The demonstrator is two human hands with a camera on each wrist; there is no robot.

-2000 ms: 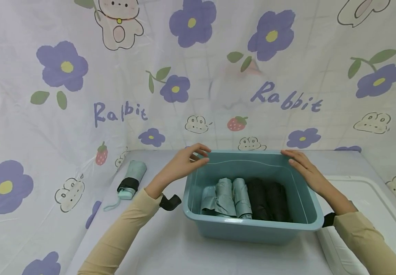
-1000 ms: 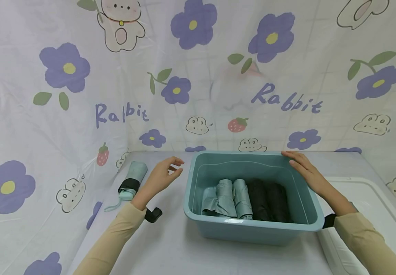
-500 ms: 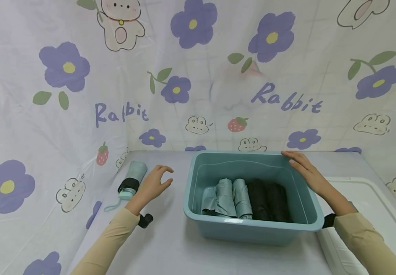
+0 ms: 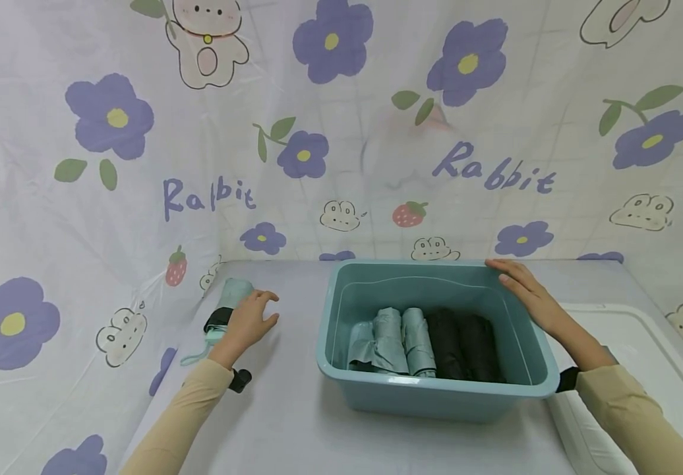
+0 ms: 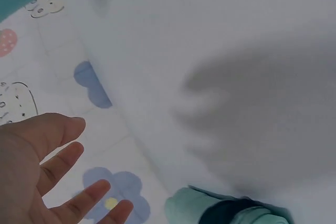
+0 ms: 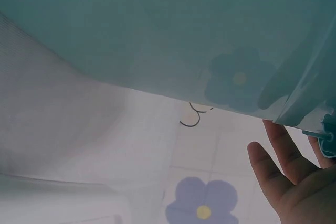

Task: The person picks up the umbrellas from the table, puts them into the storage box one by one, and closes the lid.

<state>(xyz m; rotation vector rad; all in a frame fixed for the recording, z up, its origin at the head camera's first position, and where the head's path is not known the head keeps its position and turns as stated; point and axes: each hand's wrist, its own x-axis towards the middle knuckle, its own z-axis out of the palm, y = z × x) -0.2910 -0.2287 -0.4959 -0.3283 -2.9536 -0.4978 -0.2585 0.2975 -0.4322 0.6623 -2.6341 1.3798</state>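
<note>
A folded light-blue umbrella (image 4: 236, 291) with a black band and a wrist loop lies at the table's left. My left hand (image 4: 249, 322) is above its right side, fingers spread and slightly bent, holding nothing. In the left wrist view, a gap shows between that hand (image 5: 58, 166) and the umbrella (image 5: 184, 205). A blue plastic bin (image 4: 424, 404) stands to the right. Inside lie two light-blue rolled umbrellas (image 4: 417, 340) and two black rolled bundles (image 4: 448, 343), side by side. My right hand (image 4: 525, 293) rests on the bin's right rim with fingers extended.
A white lid-like panel (image 4: 632, 369) lies on the table (image 4: 294, 422) right of the bin, under the right forearm. Behind and at the left hangs a printed curtain (image 4: 371, 178). Black straps (image 4: 240, 380) are worn at both wrists.
My left hand has moved left and down from the bin's back-left corner to the umbrella at the left. My right hand has stayed on the bin's rim.
</note>
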